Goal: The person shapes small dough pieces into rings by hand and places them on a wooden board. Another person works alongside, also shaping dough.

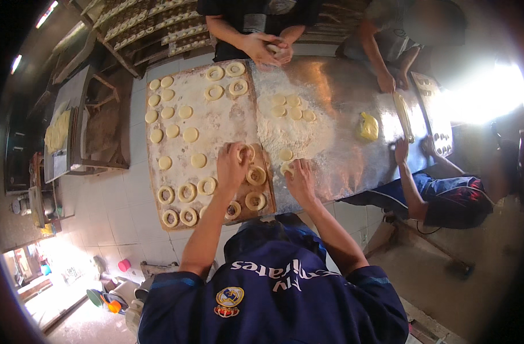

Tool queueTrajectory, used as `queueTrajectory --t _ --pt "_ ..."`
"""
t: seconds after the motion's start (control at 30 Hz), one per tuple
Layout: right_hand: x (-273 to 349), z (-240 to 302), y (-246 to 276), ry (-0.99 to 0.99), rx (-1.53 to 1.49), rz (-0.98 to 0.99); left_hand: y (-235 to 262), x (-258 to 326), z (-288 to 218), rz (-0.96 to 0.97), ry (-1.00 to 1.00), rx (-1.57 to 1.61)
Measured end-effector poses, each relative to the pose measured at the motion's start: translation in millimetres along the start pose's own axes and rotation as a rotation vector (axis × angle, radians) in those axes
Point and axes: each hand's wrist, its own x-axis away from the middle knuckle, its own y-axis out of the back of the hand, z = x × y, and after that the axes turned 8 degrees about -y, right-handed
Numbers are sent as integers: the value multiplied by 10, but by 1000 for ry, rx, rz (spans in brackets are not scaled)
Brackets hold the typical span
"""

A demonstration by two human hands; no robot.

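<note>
Dough ring (246, 152) sits under our left hand (231, 166) on the floured board (216, 123), fingers curled narrow over it. Our right hand (299, 179) pinches a dough disc (287, 167) just right of the board, on the metal table (342, 155); left is nearer the rings.

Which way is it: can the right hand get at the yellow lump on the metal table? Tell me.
Probably yes, with a stretch. The right hand rests on a dough piece at the near edge; the yellow lump lies farther right, with only bare, floury metal table between them.
</note>
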Motion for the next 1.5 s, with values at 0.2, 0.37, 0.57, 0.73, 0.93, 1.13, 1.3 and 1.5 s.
queueTrajectory --t 0.2,0.37,0.57,0.73,0.93,1.13,1.3,1.5 --pt "-30 369 179 -307 -399 20 -154 162 -637 112 466 687" --pt "-150 203 290 -663 -960 116 -644 316 -892 265 751 1354" --pt "-354 -88 640 -525 -797 -1 -811 40 -1476 50 226 719" --pt "-442 -115 1045 -609 -1509 227 -1062 -145 -1602 56 389 1233" --pt "-563 -408 1230 -711 -1395 308 -919 -237 -2179 -25 581 1854" --pt "-419 -370 1134 -724 -1575 444 -1230 -170 -1824 76 201 378" --pt "-558 -302 1071 -786 -1653 267 -1192 -116 -1820 -253 892 1318" --pt "-305 58 766 -781 -1424 451 -814 7 -1562 -29 556 565"
